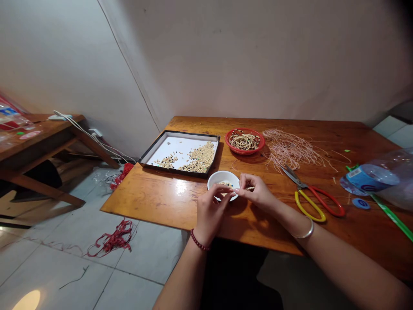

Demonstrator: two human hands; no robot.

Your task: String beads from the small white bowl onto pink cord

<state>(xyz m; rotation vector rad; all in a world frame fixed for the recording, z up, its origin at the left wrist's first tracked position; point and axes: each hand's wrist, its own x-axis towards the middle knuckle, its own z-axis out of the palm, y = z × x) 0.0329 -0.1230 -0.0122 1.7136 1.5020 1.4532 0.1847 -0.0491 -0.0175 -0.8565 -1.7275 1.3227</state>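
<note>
Above a small white bowl [222, 175] with pale beads in it, my two hands meet fingertip to fingertip. My left hand [211, 206], with a dark red bead bracelet on the wrist, is closed in a pinch; what lies between the fingertips is too small to make out. A short strand of beads [250, 188] shows at the fingers of my right hand [258, 193], which pinches it. Behind the bowl, a black-edged tray [167, 146] holds many loose cream beads and some dark ones. A red basket [245, 150] contains finished-looking bead strings.
Pale pink cords [290, 148] lie tangled at the back right. Scissors [301, 186] with one yellow and one red handle rest near my right forearm. Farther right are a blue-labelled plastic bottle [369, 178] and a blue cap [361, 203]. Red ribbon [116, 237] lies on the floor.
</note>
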